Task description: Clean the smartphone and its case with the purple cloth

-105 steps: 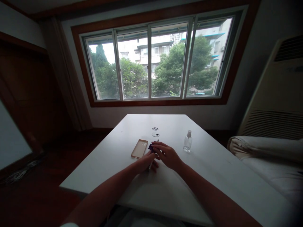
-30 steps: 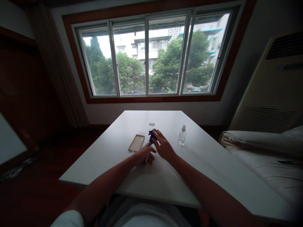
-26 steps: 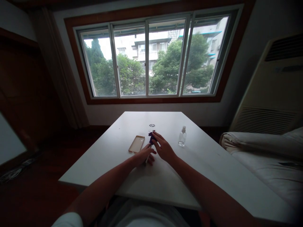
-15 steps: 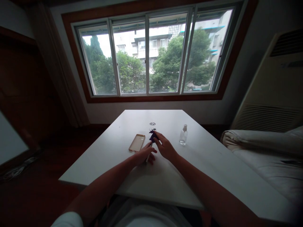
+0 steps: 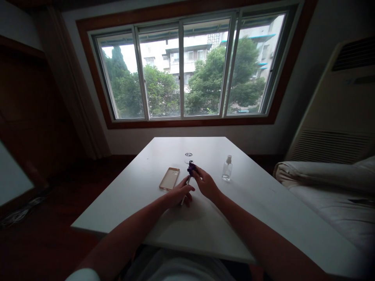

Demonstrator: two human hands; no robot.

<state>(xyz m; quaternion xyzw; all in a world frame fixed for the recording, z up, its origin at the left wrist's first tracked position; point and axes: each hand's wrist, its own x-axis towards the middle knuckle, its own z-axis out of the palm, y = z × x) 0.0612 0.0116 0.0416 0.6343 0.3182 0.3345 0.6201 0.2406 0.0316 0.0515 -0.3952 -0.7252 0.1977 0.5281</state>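
My left hand (image 5: pixel 179 192) is closed around a phone (image 5: pixel 183 200), which is tilted and seen nearly edge-on, so its faces are hidden. A crumpled dark purple cloth (image 5: pixel 191 169) is bunched in the fingers of my right hand (image 5: pixel 207 185), just at the phone's upper end. Whether the cloth touches the phone cannot be made out. Left of the hands, a clear phone case with a tan edge (image 5: pixel 169 178) lies flat on the white table (image 5: pixel 131 203).
A clear spray bottle (image 5: pixel 227 169) with some liquid stands upright right of my hands. Beyond them, a round dark-and-white mark or disc (image 5: pixel 188 155) shows on the table. A pale sofa (image 5: pixel 316 191) is at the right, and a window (image 5: pixel 181 70) lies ahead.
My right hand has curled its fingers in around the purple cloth, which is now more bunched and slightly farther right. My left hand stays nearly in place with the phone.
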